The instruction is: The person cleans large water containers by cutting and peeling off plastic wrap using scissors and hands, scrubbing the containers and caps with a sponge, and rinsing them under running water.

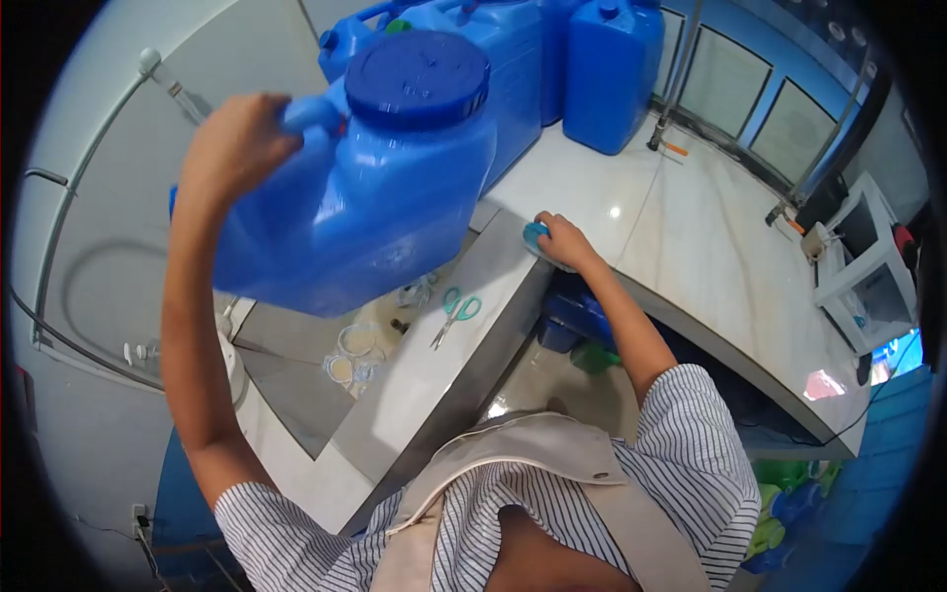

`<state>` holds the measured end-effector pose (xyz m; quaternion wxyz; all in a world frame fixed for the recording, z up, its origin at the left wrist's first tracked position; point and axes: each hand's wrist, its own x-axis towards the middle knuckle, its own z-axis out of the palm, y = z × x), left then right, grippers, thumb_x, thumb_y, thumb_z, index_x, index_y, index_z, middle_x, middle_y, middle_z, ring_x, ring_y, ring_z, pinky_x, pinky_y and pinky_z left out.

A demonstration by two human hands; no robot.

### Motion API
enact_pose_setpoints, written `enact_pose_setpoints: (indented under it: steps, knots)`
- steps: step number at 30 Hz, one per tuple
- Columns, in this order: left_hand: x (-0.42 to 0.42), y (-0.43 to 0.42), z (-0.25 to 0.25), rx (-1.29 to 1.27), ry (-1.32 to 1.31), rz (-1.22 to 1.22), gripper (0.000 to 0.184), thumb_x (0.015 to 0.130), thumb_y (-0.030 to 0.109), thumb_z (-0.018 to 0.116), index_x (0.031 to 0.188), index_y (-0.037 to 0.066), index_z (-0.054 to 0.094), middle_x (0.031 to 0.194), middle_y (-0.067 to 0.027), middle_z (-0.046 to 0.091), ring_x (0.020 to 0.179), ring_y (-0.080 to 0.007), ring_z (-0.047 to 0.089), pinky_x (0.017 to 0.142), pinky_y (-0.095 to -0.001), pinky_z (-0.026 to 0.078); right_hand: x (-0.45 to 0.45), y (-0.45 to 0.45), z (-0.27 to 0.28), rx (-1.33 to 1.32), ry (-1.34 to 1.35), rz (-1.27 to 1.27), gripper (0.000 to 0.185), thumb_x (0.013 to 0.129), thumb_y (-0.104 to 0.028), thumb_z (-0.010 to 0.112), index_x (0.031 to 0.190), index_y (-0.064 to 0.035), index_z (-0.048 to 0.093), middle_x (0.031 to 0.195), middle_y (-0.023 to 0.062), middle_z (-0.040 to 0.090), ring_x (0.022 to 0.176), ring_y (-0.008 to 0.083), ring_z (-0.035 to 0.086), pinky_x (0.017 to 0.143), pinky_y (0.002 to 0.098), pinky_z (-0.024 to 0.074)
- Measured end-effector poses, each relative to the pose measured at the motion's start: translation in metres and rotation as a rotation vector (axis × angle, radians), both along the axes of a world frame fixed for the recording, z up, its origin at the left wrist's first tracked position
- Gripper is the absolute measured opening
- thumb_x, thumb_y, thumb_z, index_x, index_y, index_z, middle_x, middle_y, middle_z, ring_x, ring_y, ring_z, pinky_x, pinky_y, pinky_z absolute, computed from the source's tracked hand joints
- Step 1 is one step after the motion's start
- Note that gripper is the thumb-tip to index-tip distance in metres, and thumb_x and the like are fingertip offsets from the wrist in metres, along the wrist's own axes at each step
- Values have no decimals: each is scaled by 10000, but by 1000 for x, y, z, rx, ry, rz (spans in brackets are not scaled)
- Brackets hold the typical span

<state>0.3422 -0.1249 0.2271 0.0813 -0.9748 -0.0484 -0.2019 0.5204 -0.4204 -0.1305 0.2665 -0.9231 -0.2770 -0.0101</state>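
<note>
A large blue jug point(395, 197) with a wide, wet dark-blue lid point(416, 79) hangs over the sink basin at the upper left. My left hand point(237, 143) is wrapped round its handle. On the ledge beside the basin, my right hand point(562, 240) is closed on a blue-green cloth or sponge point(536, 237), partly hidden under the fingers. Scissors with teal handles point(457, 314) lie on the ledge between the jug and my right hand.
More blue jugs point(612, 79) stand at the back of the white counter point(710, 237). Clear plastic containers point(357, 340) lie in the basin. Taps with orange handles point(673, 149) line the counter's rear edge, and a white rack point(868, 276) stands at right.
</note>
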Motion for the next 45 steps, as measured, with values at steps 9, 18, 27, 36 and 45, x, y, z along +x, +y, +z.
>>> enact_pose_setpoints:
  steps: [9,18,27,36,45]
  knots:
    - [174,-129,7,44,81,-169,304,662,220,615,850,-13,668,853,-206,655,795,-348,637,726,-416,509,-1,-95,65,61,267,-16,882,768,-546,610,1370,20,301,764,183,642,736,308,641,686,338,499]
    - [286,-228,-22,-41,-222,-194,559,672,436,716,1004,-7,632,957,-217,643,862,-371,621,746,-440,489,27,-129,39,75,319,109,1241,726,-537,676,1358,69,-204,926,321,597,863,378,627,802,343,484]
    - [185,-218,-165,-630,-718,-128,844,850,430,578,1394,-73,175,1410,-330,197,1314,-466,207,1065,-461,227,83,-96,7,281,258,33,1255,723,-564,686,1367,62,-192,805,227,643,748,284,658,704,307,496]
    - [171,-198,-259,-696,-539,-227,950,800,383,659,1459,105,33,1449,-334,-10,1339,-483,118,1075,-461,228,24,-39,39,-272,292,212,729,804,-536,542,1218,59,465,978,276,620,972,408,584,842,431,449]
    - [-126,-95,-293,-667,-865,297,452,862,81,514,1295,11,410,1237,-209,485,1152,-367,469,963,-385,386,-157,143,39,-31,359,1014,371,775,-112,545,1132,-12,543,955,207,592,895,358,580,806,393,445]
